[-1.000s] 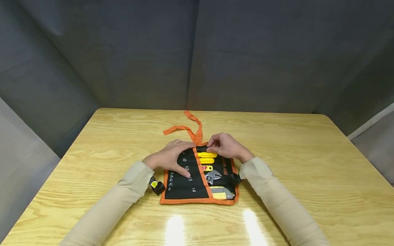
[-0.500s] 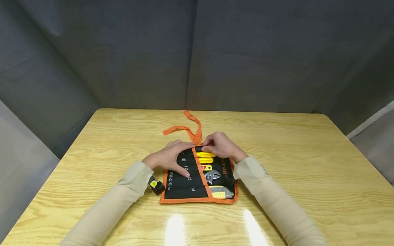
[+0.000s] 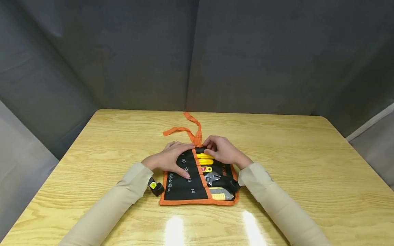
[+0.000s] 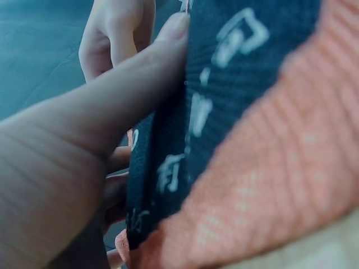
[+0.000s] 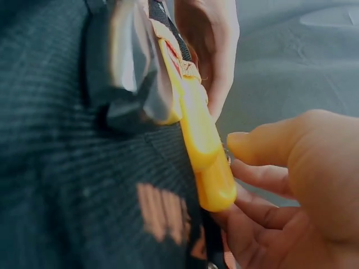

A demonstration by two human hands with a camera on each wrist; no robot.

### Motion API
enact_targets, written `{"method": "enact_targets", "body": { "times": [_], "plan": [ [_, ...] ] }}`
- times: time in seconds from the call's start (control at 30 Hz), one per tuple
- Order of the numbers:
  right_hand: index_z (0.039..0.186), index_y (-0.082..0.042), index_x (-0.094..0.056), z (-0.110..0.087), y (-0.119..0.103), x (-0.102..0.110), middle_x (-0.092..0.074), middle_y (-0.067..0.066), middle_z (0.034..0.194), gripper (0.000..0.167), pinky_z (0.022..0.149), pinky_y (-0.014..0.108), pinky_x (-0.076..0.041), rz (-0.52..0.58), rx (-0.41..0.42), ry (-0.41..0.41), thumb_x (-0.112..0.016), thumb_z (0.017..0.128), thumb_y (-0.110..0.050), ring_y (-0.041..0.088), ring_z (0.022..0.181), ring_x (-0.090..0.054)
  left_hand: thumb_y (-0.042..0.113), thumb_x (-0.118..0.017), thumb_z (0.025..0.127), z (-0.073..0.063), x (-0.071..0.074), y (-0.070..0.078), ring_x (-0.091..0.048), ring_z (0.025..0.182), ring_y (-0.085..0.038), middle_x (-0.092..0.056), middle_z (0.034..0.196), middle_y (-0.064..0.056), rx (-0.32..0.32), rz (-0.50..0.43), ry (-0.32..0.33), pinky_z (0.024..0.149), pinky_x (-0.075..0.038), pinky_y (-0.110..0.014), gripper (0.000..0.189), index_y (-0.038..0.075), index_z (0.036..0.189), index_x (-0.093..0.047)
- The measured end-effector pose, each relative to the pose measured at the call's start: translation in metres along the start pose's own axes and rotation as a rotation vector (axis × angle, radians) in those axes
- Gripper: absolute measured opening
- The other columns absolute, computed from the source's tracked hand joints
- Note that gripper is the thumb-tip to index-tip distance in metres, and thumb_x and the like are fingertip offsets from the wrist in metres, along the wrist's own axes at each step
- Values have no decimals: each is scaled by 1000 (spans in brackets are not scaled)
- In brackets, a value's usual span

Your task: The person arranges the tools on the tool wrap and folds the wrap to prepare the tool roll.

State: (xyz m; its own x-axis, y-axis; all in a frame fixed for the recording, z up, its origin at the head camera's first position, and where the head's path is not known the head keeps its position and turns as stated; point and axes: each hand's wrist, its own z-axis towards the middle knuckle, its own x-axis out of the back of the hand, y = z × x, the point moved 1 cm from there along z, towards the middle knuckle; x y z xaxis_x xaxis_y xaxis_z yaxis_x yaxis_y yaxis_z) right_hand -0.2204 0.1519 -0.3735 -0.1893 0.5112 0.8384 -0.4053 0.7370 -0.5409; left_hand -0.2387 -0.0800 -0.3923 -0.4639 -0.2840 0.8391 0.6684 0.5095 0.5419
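Observation:
A black tool roll [image 3: 181,193] with orange edging and white size numbers lies unrolled on the table. My left hand [image 3: 170,159] rests spread on its left part, thumb and index finger stretched towards the pocket edge. At the topmost pocket, my right hand [image 3: 223,150] pinches the end of a black tool [image 3: 200,149]; the rest of that tool is inside the pocket. Just below the right thumb are two yellow handles [image 3: 206,161]. In the right wrist view, the thumb and fingers bend close beside these yellow handles [image 5: 207,162], which hide the black tool there.
Lower pockets hold a yellow piece with a red label [image 3: 207,169], an adjustable wrench [image 3: 212,177] and a grey-and-yellow utility knife [image 3: 220,194]. Orange ties [image 3: 194,131] stretch beyond the roll's far edge. A black item with a yellow patch [image 3: 153,184] is at the left wrist.
My right hand first slid slightly left along the black tool, then drew a little back to the right. The left hand has stayed in place on the roll.

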Motion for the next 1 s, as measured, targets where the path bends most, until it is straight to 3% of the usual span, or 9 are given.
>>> {"method": "enact_targets", "body": {
  "times": [0.33,0.5,0.7,1.0],
  "plan": [
    [113,1,-58,-42,0,15,-59,11,99,26,75,35,-48,-97,55,-2,-64,93,-13,18,81,-54,46,-83,72,3,0,4,-30,141,-26,-33,155,-7,15,8,-14,118,-2,-54,103,11,152,-29],
    [112,-3,-58,-64,-8,14,-58,6,99,33,77,33,-48,-135,87,-68,-68,91,-26,17,85,-53,46,-82,73,2,1,3,-28,142,-27,-32,155,-8,25,19,-15,118,-2,-52,103,11,152,-28],
    [111,-9,-59,-86,-15,12,-54,1,100,41,78,31,-46,-136,78,-129,-71,87,-39,14,89,-48,45,-82,73,4,2,3,-25,145,-29,-30,156,-11,-6,24,-3,119,-4,-51,103,8,152,-28],
    [131,-6,-49,-115,-24,5,-44,10,131,93,96,47,-44,-214,109,-150,-72,68,-70,22,115,-41,50,-80,73,5,-3,2,-24,145,-29,-28,157,-11,-8,54,25,119,-2,-51,103,8,152,-29]
  ]
}}
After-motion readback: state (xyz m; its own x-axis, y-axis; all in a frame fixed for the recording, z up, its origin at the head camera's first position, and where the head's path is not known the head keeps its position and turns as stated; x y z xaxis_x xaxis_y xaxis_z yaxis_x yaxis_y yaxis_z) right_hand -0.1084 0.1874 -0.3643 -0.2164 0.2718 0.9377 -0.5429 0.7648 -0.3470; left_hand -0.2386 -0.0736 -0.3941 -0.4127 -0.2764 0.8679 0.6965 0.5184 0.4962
